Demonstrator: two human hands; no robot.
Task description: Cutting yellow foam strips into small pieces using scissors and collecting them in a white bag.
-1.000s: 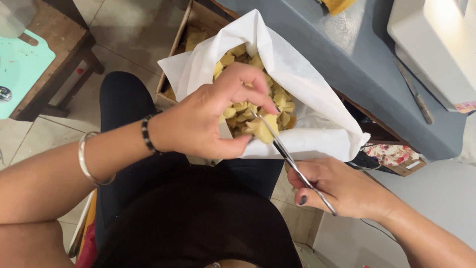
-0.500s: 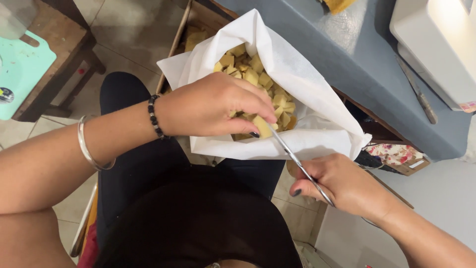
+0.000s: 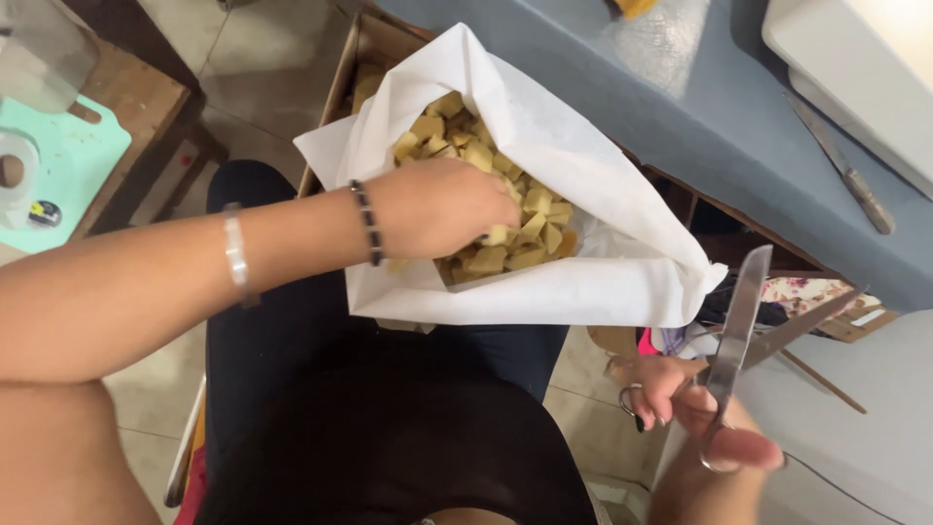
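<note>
Left hand (image 3: 442,207) is curled down into the yellow pieces (image 3: 505,219) in the white paper bag (image 3: 583,146) on the lap, pinching some; they look small, light, firm; right hand (image 3: 695,413) grips open scissors (image 3: 739,331) by the loops.

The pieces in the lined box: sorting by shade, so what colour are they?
Pale yellow to tan, seen in the head view: the pieces lie under the left hand.

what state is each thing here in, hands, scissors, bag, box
left hand: curled, fingers down among the yellow pieces
right hand: closed on the scissors' handles
scissors: blades open, pointing up, cutting nothing
white bag: mouth open, holding many pieces
cardboard box: open, bag sitting in it
knife: lying flat on the blue table, untouched
</note>
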